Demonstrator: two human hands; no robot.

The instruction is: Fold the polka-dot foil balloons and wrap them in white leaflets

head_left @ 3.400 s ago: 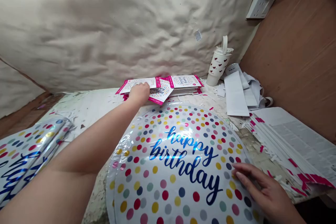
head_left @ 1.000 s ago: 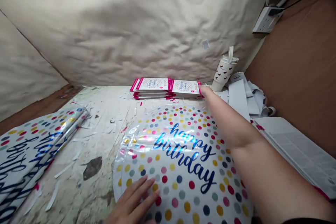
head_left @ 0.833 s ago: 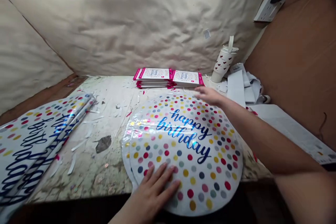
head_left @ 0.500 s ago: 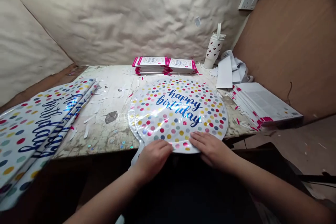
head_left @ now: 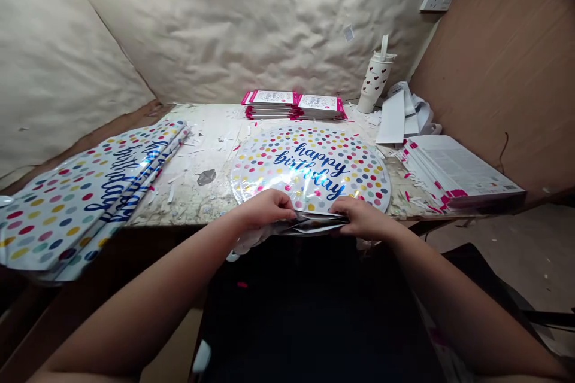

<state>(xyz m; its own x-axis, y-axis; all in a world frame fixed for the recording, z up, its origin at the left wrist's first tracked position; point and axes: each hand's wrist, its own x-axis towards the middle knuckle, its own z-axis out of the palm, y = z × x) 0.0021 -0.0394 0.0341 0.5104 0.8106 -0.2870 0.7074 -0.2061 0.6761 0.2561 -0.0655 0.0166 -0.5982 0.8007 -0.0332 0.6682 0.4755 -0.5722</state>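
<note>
- The step in hand is judged to be folding the near edge of the foil balloon [head_left: 309, 170]: that edge is bent up and over, and a folded band [head_left: 312, 222] is formed between the hands.
- The left hand [head_left: 265, 208] is clenched on the band's left end, with the back of the hand turned upward.
- The right hand [head_left: 362, 218] is clenched on the band's right end, so the band is gripped from both sides.
- The balloon is laid flat on the desk [head_left: 211, 149], at its front edge, and its lower part is held over that edge, just beyond the hands. Its tail [head_left: 238, 248] is seen below the left hand.
- The next move is judged to call for an even crease, pressed flat with both hands level, so that the foil is not kinked.
- A pile of flat balloons [head_left: 90, 191] is laid to the left, and two card stacks [head_left: 291, 105] are set behind.
</note>
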